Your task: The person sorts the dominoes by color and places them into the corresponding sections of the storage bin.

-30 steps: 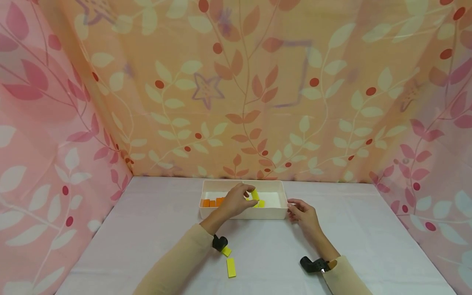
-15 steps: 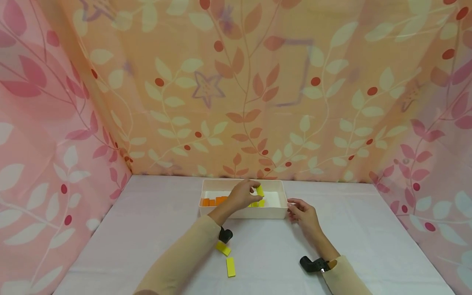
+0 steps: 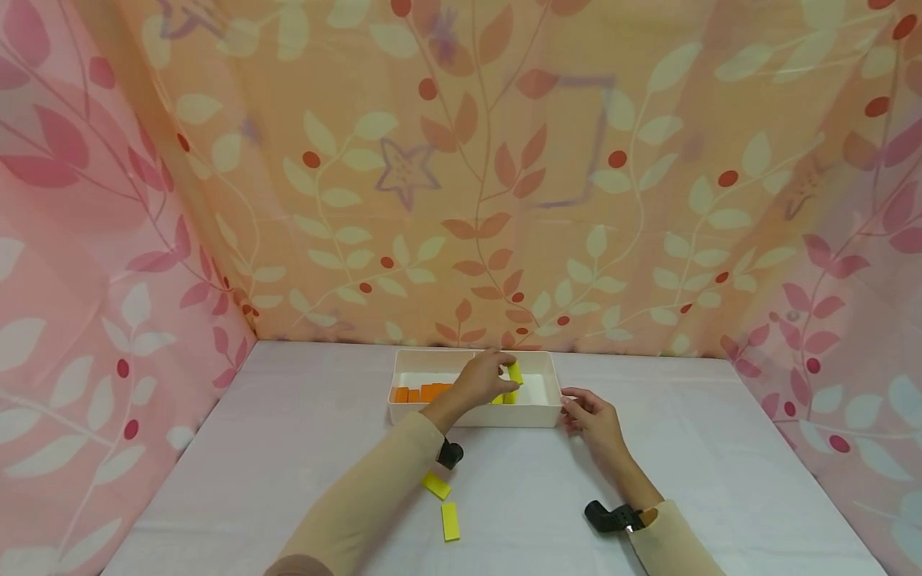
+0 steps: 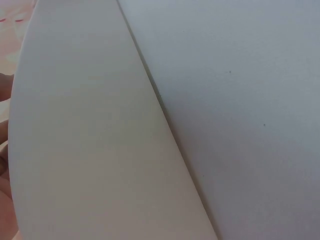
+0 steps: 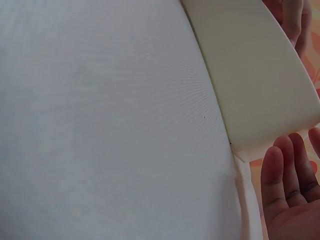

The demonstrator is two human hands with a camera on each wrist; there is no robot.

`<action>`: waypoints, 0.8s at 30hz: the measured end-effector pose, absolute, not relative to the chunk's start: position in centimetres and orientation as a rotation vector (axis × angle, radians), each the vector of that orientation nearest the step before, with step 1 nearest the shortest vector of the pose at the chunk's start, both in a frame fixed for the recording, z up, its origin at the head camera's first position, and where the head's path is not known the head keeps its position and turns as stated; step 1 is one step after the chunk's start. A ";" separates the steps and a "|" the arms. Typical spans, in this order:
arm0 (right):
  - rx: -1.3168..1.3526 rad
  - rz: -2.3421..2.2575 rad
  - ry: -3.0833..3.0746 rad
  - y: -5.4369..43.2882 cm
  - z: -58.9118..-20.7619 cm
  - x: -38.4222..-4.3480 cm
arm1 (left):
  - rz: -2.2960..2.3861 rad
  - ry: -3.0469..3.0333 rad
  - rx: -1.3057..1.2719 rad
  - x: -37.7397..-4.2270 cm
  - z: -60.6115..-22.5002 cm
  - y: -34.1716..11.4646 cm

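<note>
A white rectangular box (image 3: pixel 425 415) stands toward the back of the table. My left hand (image 3: pixel 481 381) reaches over its front wall and pinches a yellow block (image 3: pixel 515 372) upright inside the right part. More yellow blocks (image 3: pixel 510 397) stand along the front wall there; the hand partly hides them. Orange blocks (image 3: pixel 425 394) line the front wall on the left. My right hand (image 3: pixel 596 420) is at the box's right end, relaxed fingers (image 5: pixel 283 162) touching the end wall. The left wrist view mostly shows the box's front wall (image 4: pixel 90 120), with that hand's fingers at the left edge.
Two yellow blocks lie on the white-covered table (image 3: pixel 533 504) in front of the box: a tilted one (image 3: pixel 436 486) beside the left wrist camera (image 3: pixel 450 454), and another (image 3: pixel 450 522) nearer. Leaf-patterned curtains (image 3: pixel 475 176) enclose the back and sides.
My left hand has moved a little to the right inside the box with the yellow block, uncovering more of the tilted block on the table. The right hand has stayed at the box's end.
</note>
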State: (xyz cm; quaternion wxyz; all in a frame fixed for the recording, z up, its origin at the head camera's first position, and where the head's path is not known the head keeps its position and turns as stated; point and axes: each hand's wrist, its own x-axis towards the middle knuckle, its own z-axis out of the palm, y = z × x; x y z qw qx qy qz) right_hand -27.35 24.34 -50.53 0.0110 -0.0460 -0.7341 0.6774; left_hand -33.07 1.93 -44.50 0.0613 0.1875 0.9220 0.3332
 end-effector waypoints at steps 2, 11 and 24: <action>-0.127 2.111 -2.293 24.3 -50.5 -27.3 | 0.995 2.786 0.549 -33.1 -44.4 2.1; -0.148 2.127 -2.296 24.4 -50.5 -27.2 | 0.977 2.726 0.542 -33.5 -44.7 3.7; -0.135 2.126 -2.295 24.3 -50.4 -27.2 | 0.826 2.702 0.600 -33.6 -45.6 4.8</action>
